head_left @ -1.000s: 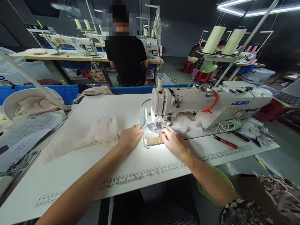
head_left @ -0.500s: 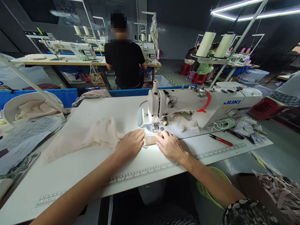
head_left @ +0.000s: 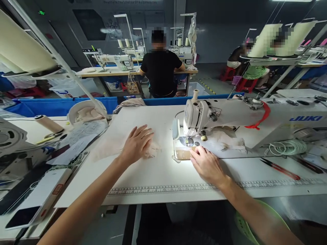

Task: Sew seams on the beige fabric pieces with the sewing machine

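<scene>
My left hand lies over a pile of thin, pale beige fabric on the left of the white table, fingers stretched out and slightly apart. At the sewing machine, my right hand rests in front of the lit needle area. Its fingers are bent and pressed together at the right end of a flat brown piece with pale specks. Whatever those fingertips pinch is hidden beneath them. A crumpled piece of beige fabric lies under the machine's arm.
Red-handled thread snips and a coil of pale green cord lie to the right. A printed ruler runs along the front edge. Papers, a phone and a thread cone are at left. A person sits ahead.
My left hand has left the brown piece and moved left onto the fabric pile. My right hand stays by the needle area. The view has turned left.
</scene>
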Demonstrator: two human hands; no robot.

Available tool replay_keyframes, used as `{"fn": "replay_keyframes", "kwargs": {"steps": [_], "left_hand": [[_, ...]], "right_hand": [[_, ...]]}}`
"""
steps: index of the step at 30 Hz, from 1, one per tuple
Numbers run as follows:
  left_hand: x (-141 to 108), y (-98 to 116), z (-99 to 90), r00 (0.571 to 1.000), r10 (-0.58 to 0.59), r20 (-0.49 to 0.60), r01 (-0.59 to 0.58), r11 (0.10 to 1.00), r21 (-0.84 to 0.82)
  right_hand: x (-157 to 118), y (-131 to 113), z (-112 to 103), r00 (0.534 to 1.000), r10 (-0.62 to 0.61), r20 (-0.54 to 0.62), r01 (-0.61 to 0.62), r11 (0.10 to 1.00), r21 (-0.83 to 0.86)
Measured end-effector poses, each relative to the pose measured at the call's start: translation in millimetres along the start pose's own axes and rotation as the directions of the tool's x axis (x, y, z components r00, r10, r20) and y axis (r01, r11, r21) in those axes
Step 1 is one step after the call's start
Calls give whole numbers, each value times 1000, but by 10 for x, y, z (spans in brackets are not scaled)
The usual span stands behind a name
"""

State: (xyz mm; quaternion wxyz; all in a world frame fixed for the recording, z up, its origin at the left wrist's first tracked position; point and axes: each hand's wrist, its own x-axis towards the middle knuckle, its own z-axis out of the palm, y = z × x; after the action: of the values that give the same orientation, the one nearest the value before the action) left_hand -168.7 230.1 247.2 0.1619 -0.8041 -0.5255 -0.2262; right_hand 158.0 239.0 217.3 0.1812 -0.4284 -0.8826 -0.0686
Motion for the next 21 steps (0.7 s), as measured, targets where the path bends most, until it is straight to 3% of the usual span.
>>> {"fn": "replay_keyframes", "kwargs": {"steps": [5,10,12,14,17,21], "left_hand": [[-128,-193,125,982,-92,167,78,993,86],[-90,-372,207,964,-215,155,200,974,109],[-63,-459,155,967,-228,112,224,974,43],[-54,-537,54,976,-217,-6,217,975,-58],[-73,-611,-137,981,-152,-122,137,983,-121],[-101,-609,-294,994,-38,101,42,998,-37]], "right_hand": [[-10,-16,-26,1000,-4,-20,4,1000,-9],[-19,5,0,997,-34,-65,33,999,-10],[-26,24,28,994,-46,-95,46,999,-3],[-36,41,53,992,-56,-115,57,998,0],[-48,47,64,994,-51,-98,52,999,9],[-51,28,41,997,-32,-70,34,999,24]]}}
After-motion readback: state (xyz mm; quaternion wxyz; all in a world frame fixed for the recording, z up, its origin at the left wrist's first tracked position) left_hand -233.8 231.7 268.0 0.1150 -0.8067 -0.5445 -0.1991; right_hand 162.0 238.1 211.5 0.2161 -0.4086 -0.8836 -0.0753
